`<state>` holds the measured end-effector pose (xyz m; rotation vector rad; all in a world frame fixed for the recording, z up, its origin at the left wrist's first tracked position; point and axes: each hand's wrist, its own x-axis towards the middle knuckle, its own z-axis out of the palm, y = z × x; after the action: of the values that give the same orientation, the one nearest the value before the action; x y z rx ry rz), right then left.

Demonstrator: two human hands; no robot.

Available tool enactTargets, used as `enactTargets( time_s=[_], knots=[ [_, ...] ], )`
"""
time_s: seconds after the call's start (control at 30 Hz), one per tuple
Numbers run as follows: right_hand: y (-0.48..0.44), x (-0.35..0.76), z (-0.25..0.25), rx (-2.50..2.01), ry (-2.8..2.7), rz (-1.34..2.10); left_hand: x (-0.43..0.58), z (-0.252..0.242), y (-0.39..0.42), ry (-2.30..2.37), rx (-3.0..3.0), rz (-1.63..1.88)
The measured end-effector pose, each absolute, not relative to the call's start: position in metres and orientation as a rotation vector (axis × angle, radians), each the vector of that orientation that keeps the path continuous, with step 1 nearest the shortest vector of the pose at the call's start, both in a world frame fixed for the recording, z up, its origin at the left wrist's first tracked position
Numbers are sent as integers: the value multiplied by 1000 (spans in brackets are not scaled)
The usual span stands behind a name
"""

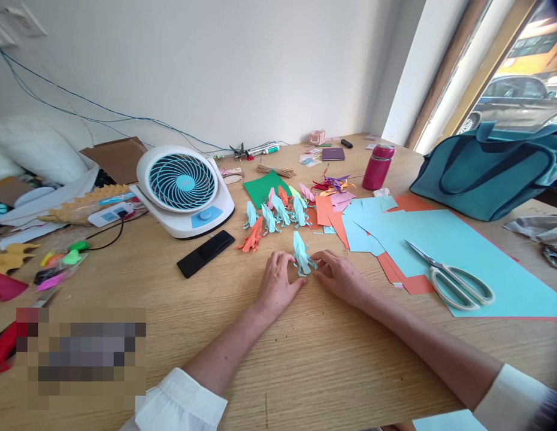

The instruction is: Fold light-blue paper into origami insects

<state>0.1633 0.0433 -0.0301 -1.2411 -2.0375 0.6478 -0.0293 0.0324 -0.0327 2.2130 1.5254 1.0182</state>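
Observation:
A light-blue folded paper squid [300, 251] stands upright on the table, its pointed top up and its cut strips spread at the bottom. My left hand [278, 278] is at its left side, thumb and fingers closed in around the lower strips. From the right, my right hand [339, 275] pinches a strip at the base between thumb and fingers. Just behind stand several more paper squids [281, 211] in light blue, pink and orange. An orange paper squid [252, 235] lies nearest to my left hand.
Scissors [453, 278] rest on large light-blue paper [498, 257] at right, near a teal bag [480, 173]. A red flask [378, 167] stands behind. On the left are a black phone [205, 253], a white fan [184, 191] and a red-handled knife [18, 335].

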Motion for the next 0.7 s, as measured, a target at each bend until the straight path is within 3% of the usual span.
enactTargets(
  time_s=[0.3, 0.53, 0.7],
  knots=[
    [89, 161, -22, -1299, -1895, 674, -34, -29, 36, 1581, 2310, 1023],
    [145, 135, -23, -1292, -1761, 988, 2, -30, 36, 1973, 2293, 825],
    [147, 135, -27, -1299, -1607, 1148, -6, -31, 40, 1957, 2389, 799]
  ],
)
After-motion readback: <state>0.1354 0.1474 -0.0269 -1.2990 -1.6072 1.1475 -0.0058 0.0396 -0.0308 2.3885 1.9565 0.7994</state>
